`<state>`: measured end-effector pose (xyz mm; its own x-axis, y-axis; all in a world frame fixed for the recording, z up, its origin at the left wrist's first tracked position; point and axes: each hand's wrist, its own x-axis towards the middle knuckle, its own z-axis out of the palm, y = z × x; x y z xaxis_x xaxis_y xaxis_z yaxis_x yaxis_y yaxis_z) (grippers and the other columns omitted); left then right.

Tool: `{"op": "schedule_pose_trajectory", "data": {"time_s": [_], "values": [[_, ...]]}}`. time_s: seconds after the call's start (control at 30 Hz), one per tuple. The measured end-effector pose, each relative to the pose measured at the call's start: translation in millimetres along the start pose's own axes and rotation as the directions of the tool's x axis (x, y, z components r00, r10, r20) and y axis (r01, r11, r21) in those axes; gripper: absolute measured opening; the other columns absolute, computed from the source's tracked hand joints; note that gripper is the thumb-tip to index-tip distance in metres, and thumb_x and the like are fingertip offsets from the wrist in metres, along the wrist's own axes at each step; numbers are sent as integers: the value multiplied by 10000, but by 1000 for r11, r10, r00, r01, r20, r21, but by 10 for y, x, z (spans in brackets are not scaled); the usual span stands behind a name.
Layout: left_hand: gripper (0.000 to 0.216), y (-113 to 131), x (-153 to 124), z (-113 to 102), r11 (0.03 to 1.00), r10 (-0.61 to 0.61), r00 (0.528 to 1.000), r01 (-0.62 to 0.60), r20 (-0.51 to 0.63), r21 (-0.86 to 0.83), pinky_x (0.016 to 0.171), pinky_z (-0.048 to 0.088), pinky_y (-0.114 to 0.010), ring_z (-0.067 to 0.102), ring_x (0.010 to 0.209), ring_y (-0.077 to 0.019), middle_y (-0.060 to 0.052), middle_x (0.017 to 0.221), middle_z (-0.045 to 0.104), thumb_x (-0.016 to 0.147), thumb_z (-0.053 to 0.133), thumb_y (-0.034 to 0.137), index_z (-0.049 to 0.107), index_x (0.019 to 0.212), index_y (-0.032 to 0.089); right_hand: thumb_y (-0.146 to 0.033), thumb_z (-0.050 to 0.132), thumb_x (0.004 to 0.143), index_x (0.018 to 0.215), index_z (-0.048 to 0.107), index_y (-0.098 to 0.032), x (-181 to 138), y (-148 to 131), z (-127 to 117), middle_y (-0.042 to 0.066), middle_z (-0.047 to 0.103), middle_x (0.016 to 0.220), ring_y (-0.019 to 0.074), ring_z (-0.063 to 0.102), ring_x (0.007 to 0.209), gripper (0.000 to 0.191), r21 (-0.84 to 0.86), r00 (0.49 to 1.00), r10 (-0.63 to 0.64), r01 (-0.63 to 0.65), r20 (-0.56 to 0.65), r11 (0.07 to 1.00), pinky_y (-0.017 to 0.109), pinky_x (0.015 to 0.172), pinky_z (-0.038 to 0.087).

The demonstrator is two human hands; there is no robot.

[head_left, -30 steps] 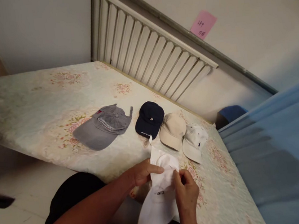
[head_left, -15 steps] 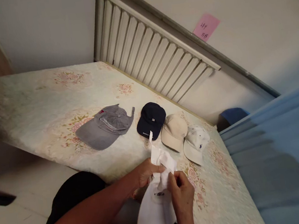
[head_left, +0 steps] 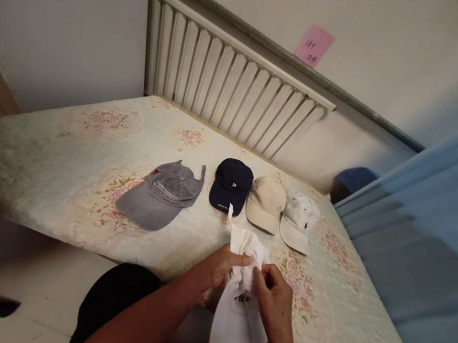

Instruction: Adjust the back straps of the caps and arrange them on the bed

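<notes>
A white baseball cap (head_left: 236, 326) is held between my hands at the bed's near edge, its brim pointing down toward me and its crown crumpled. My left hand (head_left: 223, 264) grips the crown from the left, thumb laid across the fabric. On the right side, my right hand (head_left: 275, 294) pinches the cap's edge between thumb and fingers. One strap end sticks up from the far side of the cap. Just beyond lie a navy cap (head_left: 231, 185), a beige cap (head_left: 267, 203) and a white cap with a small dark logo (head_left: 299, 221). Farther left rests a grey cap (head_left: 165, 196).
The caps lie on a flower-patterned bed cover (head_left: 125, 142). Along the far side runs a white radiator (head_left: 226, 77) under a pink note (head_left: 314, 45). A blue curtain (head_left: 421, 237) hangs at the right, with a dark blue object (head_left: 357, 180) behind it.
Both hands keep their grip on the white cap, and my right hand has shifted very slightly left. The other caps lie as before.
</notes>
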<state>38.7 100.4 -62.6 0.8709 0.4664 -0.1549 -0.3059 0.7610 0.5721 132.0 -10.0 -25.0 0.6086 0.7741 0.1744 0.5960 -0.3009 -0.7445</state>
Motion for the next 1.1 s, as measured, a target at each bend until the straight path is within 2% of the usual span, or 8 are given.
{"op": "schedule_pose_trajectory", "data": {"time_s": [0.17, 0.33, 0.5, 0.6, 0.7, 0.83, 0.93, 1.1], "values": [[381, -46, 17, -40, 999, -23, 999, 24, 37, -31, 677, 488, -309, 637, 701, -190, -80, 828, 695, 584, 752, 166, 644, 943, 103, -421, 538, 793, 619, 462, -215, 14, 28, -15, -68, 411, 556, 123, 409, 549, 280, 24, 1000, 22, -22, 18, 999, 233, 536, 336], [307, -32, -10, -18, 993, -47, 988, 62, 146, -98, 719, 480, -297, 629, 719, -179, -90, 795, 686, 688, 702, 334, 658, 873, 93, -413, 529, 782, 635, 497, -213, 55, 56, -82, -58, 442, 562, 135, 427, 567, 250, 6, 998, 60, -60, -11, 998, 243, 557, 342], [414, 9, -68, 24, 1000, -21, 957, 17, 290, 17, 757, 469, -299, 620, 762, -178, -93, 861, 678, 583, 786, 319, 659, 907, 95, -418, 529, 760, 632, 515, -213, 109, 76, -144, -49, 466, 568, 144, 431, 581, 242, 19, 993, 80, -78, -83, 997, 253, 566, 347], [412, -10, -84, 35, 995, -15, 968, -10, 249, 99, 762, 467, -307, 618, 779, -187, -77, 861, 675, 584, 774, 238, 652, 955, 106, -420, 534, 751, 623, 515, -215, 117, 67, -152, -49, 471, 556, 145, 433, 574, 243, 39, 990, 105, -102, -99, 994, 254, 559, 346], [354, -49, -72, 36, 993, 14, 990, -31, 141, 116, 751, 464, -318, 610, 757, -191, -72, 843, 675, 647, 717, 232, 648, 968, 100, -412, 538, 748, 620, 515, -214, 99, 44, -133, -48, 482, 558, 143, 438, 570, 238, 37, 992, 94, -92, -88, 995, 254, 559, 351], [355, -67, -54, 48, 994, 23, 1000, -25, 13, 110, 729, 467, -319, 598, 712, -180, -52, 799, 670, 620, 713, 216, 647, 951, 105, -414, 546, 763, 613, 501, -213, 70, 31, -87, -58, 452, 542, 133, 431, 547, 254, 25, 997, 66, -65, -40, 998, 242, 541, 351], [324, -49, -63, 66, 991, 28, 1000, -28, 0, 134, 725, 473, -315, 598, 707, -178, -34, 767, 668, 595, 694, 173, 657, 913, 118, -418, 556, 762, 590, 481, -213, 61, 33, -57, -64, 423, 519, 125, 419, 520, 277, 20, 998, 56, -55, -30, 998, 233, 513, 342], [309, -42, -72, 63, 982, 42, 998, -52, 54, 184, 736, 475, -300, 602, 699, -174, -16, 718, 665, 589, 670, 125, 671, 898, 110, -406, 567, 759, 601, 495, -210, 48, 55, -25, -66, 420, 511, 125, 429, 502, 261, 23, 998, 38, -37, -42, 999, 233, 500, 346]]}}
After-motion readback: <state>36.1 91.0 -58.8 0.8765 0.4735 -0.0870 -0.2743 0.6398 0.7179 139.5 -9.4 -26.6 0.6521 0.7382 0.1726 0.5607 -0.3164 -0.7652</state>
